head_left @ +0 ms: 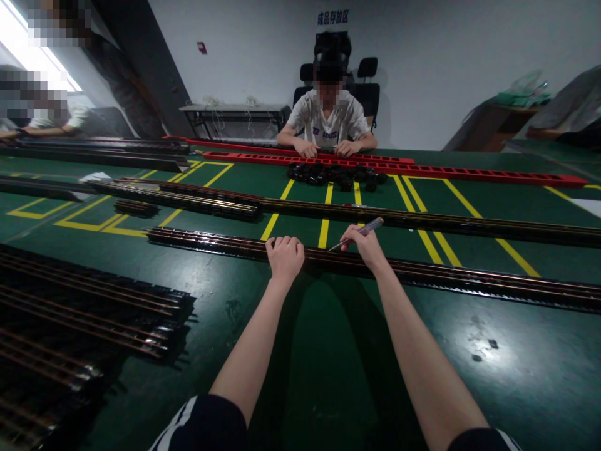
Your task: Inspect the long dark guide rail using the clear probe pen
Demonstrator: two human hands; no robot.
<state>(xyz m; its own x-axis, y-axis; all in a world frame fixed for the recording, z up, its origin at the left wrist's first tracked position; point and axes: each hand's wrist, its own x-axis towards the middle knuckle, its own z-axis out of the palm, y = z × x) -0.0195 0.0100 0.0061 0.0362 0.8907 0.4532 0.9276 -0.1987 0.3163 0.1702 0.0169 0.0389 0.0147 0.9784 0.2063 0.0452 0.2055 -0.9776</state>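
Note:
A long black rail with copper-coloured strips point(441, 275) lies crosswise on the green table in front of me. My left hand point(285, 257) is closed over this rail, its fingers curled on the far edge. In my right hand point(364, 243) is a screwdriver point(374, 225) with a clear handle, gripped in closed fingers. Its thin shaft slants down to the left, and the tip is at the rail, just right of my left hand. Whether the tip touches a strip is too small to tell.
Beyond lies a second black rail point(422, 220). Small black parts point(328, 174) are heaped near red slotted rails point(469, 172), where a person point(327, 122) sits opposite. More black strips with copper lines point(94, 307) cover the near left. Yellow tape point(323, 233) marks the green table point(530, 351).

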